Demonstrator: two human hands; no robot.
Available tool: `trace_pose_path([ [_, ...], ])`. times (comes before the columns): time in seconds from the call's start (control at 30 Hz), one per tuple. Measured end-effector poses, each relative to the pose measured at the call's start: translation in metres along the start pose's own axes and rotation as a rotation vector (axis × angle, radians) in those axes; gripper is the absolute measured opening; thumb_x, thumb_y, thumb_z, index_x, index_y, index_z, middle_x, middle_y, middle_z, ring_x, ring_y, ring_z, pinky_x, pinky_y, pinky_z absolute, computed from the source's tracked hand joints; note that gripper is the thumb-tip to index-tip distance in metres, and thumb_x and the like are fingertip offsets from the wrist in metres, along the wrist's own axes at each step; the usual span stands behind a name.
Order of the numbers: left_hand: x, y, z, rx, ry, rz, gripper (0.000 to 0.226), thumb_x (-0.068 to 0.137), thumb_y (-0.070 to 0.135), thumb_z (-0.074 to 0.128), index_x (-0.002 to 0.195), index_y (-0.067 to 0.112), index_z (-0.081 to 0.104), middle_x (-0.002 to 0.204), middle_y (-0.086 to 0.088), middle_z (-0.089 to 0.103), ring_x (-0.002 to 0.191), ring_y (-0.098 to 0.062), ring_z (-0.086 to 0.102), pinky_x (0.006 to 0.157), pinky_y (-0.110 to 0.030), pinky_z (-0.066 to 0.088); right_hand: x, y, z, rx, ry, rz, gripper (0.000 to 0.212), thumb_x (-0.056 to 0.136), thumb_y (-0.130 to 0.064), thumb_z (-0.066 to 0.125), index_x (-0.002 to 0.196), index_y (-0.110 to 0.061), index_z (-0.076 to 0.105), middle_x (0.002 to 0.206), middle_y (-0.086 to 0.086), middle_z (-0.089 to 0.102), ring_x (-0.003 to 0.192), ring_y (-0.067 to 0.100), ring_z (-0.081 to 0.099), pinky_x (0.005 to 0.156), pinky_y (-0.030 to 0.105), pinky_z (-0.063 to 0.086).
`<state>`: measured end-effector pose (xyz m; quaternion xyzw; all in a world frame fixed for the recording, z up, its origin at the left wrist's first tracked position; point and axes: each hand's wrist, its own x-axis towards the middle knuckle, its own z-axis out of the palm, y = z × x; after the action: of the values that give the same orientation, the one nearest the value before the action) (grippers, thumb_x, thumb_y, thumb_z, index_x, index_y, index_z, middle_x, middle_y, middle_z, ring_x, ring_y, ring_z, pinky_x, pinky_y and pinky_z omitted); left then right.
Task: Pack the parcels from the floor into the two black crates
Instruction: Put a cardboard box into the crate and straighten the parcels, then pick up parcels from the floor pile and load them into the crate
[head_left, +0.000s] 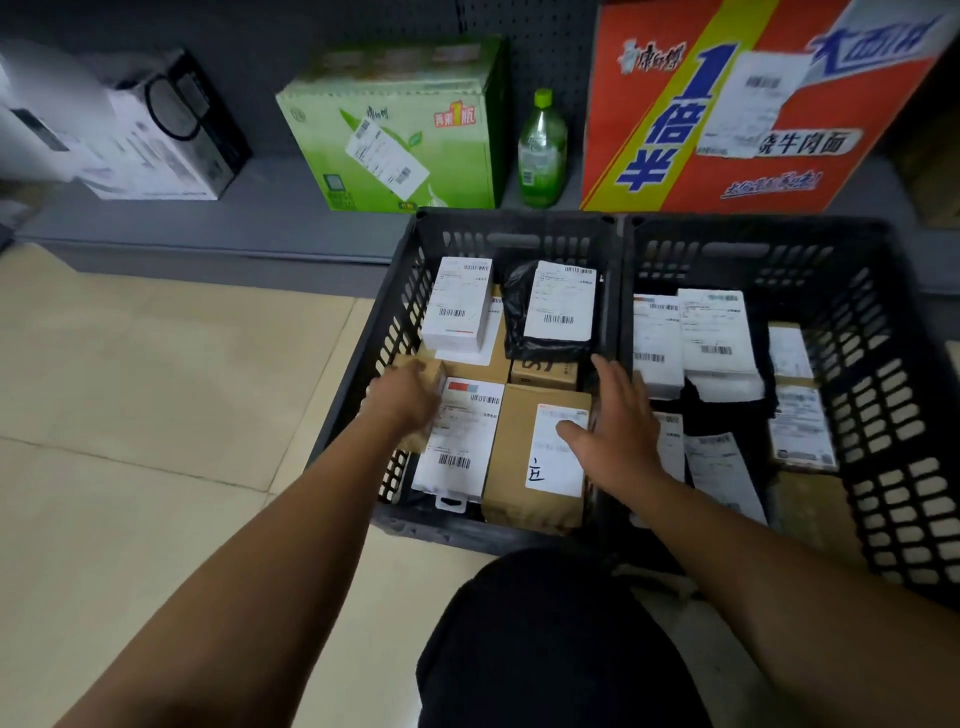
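Reaching into the left crate (511, 228), with parcels (460, 306) packed under my arms.
My left hand (408, 397) rests on a small brown box (435, 370); it is blurred, so I cannot tell whether it grasps. My right hand (618, 423) is released, fingers straight, thumb over a brown parcel (517, 441). The right crate (893, 395) sits just beyond it.

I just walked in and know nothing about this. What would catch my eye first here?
The big red-orange carton with blue lettering, top right, shouts loudest. Below it the left crate and right crate, both black, sit side by side holding labelled parcels. A person reaches into the left one: the left grip lies on a small brown box by its left wall, the right grip spreads open over a larger brown box's right edge.
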<state>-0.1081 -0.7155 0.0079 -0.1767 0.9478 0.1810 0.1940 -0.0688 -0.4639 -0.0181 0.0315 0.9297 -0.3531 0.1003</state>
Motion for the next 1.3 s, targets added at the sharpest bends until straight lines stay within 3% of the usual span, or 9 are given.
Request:
trace_pose_path([
  [0.17,-0.051,0.052,-0.017,-0.153,-0.041,0.213,0.036,0.093,0.029,0.062,0.128,0.020,0.062,0.125,-0.005,0.067,0.101,-0.020,0.063,0.079,-0.029,0.051,-0.027,0.045,-0.089,-0.075,0.083,-0.079,0.071,0.095,-0.042,0.058,0.155,-0.029,0.022,0.164,-0.001,0.019,0.152,0.019,0.008,0.121,0.050,0.010],
  [0.33,-0.107,0.157,-0.020,-0.327,-0.111,0.402,0.006,0.091,0.018,0.065,0.095,0.022,0.068,0.090,-0.001,0.069,0.071,-0.012,0.063,0.059,-0.017,0.047,-0.056,0.094,-0.208,-0.159,0.294,0.066,0.068,0.090,-0.039,0.065,0.149,-0.020,0.037,0.155,0.008,0.037,0.143,0.028,0.032,0.115,0.048,0.028],
  [0.47,-0.155,0.247,-0.001,-0.368,-0.213,0.511,0.013,0.089,0.020,0.068,0.102,0.019,0.069,0.088,-0.007,0.070,0.071,-0.020,0.060,0.066,-0.026,0.047,-0.097,0.143,-0.292,-0.113,0.395,0.223,0.071,0.091,-0.042,0.063,0.151,-0.018,0.034,0.157,0.009,0.035,0.142,0.031,0.035,0.114,0.047,0.031],
  [0.57,-0.192,0.303,0.032,-0.382,-0.287,0.553,0.007,0.089,0.016,0.068,0.096,0.018,0.068,0.072,-0.002,0.063,0.064,-0.021,0.054,0.055,-0.023,0.042,-0.135,0.187,-0.330,-0.052,0.419,0.303,0.068,0.090,-0.039,0.063,0.149,-0.018,0.036,0.154,0.011,0.039,0.137,0.035,0.040,0.111,0.051,0.034],
  [0.67,-0.220,0.342,0.082,-0.365,-0.358,0.575,0.014,0.091,0.017,0.066,0.105,0.014,0.063,0.089,-0.011,0.064,0.067,-0.024,0.054,0.060,-0.027,0.042,-0.175,0.235,-0.343,0.006,0.427,0.370,0.061,0.090,-0.033,0.065,0.144,-0.013,0.042,0.147,0.014,0.045,0.131,0.035,0.045,0.107,0.047,0.039],
  [0.77,-0.235,0.369,0.133,-0.353,-0.401,0.554,0.041,0.090,0.022,0.069,0.127,0.017,0.053,0.119,-0.011,0.061,0.099,-0.029,0.062,0.085,-0.037,0.054,-0.203,0.287,-0.338,0.049,0.396,0.486,0.066,0.091,-0.033,0.065,0.148,-0.014,0.037,0.151,0.014,0.040,0.133,0.033,0.043,0.106,0.042,0.040],
  [0.93,-0.215,0.403,0.204,-0.404,-0.396,0.375,0.088,0.088,0.031,0.070,0.157,0.018,0.017,0.156,-0.015,0.033,0.137,-0.038,0.039,0.110,-0.048,0.040,-0.207,0.369,-0.313,0.120,0.328,0.650,0.067,0.091,-0.035,0.066,0.149,-0.016,0.037,0.151,0.015,0.036,0.131,0.032,0.044,0.099,0.034,0.040],
  [1.13,-0.155,0.452,0.254,-0.738,-0.351,0.090,0.070,0.089,0.023,0.067,0.146,0.011,0.029,0.126,-0.008,0.051,0.102,-0.030,0.054,0.090,-0.041,0.052,-0.148,0.443,-0.271,0.178,0.200,0.740,0.070,0.092,-0.037,0.064,0.151,-0.015,0.034,0.151,0.014,0.031,0.132,0.030,0.043,0.105,0.034,0.042],
  [1.3,-0.137,0.472,0.277,-0.716,-0.137,0.041,0.033,0.088,0.017,0.054,0.120,0.012,0.059,0.108,-0.009,0.065,0.095,-0.031,0.060,0.081,-0.032,0.049,-0.075,0.487,-0.257,0.178,0.108,0.755,0.074,0.093,-0.039,0.062,0.154,-0.015,0.028,0.156,0.013,0.022,0.134,0.033,0.041,0.109,0.043,0.042],
])
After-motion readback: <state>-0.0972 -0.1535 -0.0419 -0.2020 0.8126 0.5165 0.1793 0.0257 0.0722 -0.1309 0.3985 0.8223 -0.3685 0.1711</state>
